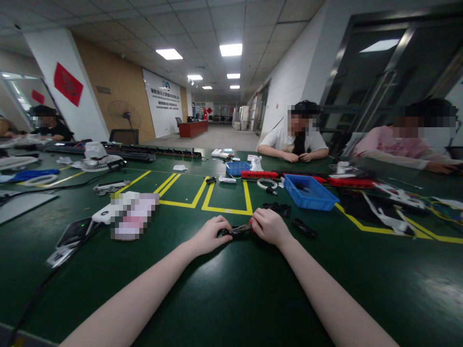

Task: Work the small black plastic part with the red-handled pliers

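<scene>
My left hand (211,235) is closed, thumb and fingers pinching a small black bundle (237,232) that looks like a folded cable. My right hand (270,226) is wrapped round a scissors-like metal tool (246,228) with a bit of red at the grip. The tool's metal end points left and meets the black bundle between the two hands, just above the green table. Fingers cover most of the grip, so its exact kind is unclear. Right of my right hand lies another black bundle (304,228); a dark tangled bundle (277,208) is just beyond it.
A blue tray (309,193) stands at the right, a smaller blue tray (238,168) farther back. At left lie a phone (134,219), a white power bank (108,212) and a black cable (36,291). Yellow tape (227,210) marks the table (231,299). Co-workers sit across from me.
</scene>
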`<state>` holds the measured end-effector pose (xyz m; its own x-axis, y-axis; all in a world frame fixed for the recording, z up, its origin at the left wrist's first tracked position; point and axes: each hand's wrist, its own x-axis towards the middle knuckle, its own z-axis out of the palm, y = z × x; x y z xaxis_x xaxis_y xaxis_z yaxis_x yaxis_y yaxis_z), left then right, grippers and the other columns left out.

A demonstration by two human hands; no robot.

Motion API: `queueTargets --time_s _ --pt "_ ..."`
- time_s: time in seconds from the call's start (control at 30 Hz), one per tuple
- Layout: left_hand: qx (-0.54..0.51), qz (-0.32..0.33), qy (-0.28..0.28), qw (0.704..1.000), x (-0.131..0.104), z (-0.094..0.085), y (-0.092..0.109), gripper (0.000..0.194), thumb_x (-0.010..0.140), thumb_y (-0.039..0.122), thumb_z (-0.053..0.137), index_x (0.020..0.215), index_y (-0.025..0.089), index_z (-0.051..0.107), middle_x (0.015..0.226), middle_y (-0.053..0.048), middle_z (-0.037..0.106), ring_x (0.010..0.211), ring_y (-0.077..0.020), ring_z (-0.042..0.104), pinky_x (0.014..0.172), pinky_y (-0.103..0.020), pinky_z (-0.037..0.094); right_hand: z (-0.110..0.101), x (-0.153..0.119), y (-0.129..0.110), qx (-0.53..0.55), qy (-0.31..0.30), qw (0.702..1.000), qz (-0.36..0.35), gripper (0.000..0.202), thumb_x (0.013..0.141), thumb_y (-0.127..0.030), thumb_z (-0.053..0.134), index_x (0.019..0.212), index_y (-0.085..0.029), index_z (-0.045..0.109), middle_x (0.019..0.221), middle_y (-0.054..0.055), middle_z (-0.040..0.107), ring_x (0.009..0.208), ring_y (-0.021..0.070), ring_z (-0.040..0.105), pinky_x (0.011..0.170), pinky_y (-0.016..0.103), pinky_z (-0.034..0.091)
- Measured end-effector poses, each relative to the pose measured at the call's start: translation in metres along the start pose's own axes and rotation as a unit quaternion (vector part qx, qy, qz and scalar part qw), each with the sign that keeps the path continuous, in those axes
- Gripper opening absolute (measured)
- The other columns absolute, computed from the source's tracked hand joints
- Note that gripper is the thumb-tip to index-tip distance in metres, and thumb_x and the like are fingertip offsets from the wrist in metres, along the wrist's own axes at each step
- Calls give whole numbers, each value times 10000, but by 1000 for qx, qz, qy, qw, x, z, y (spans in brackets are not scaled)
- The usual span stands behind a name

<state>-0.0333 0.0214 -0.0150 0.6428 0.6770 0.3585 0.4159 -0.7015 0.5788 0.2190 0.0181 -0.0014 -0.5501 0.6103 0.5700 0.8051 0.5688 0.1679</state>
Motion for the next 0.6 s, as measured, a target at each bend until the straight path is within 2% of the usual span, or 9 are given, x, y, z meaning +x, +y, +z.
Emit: queueTargets --time_s 0.6 --pt "4 5 -4 1000 -1 0 -3 120 836 276 654 922 192 643 1021 -50 598 956 -202 560 898 -354 449 1 0 -2 7 -9 1000 2 311 938 -231 363 737 -162 591 750 67 578 685 155 488 679 303 323"
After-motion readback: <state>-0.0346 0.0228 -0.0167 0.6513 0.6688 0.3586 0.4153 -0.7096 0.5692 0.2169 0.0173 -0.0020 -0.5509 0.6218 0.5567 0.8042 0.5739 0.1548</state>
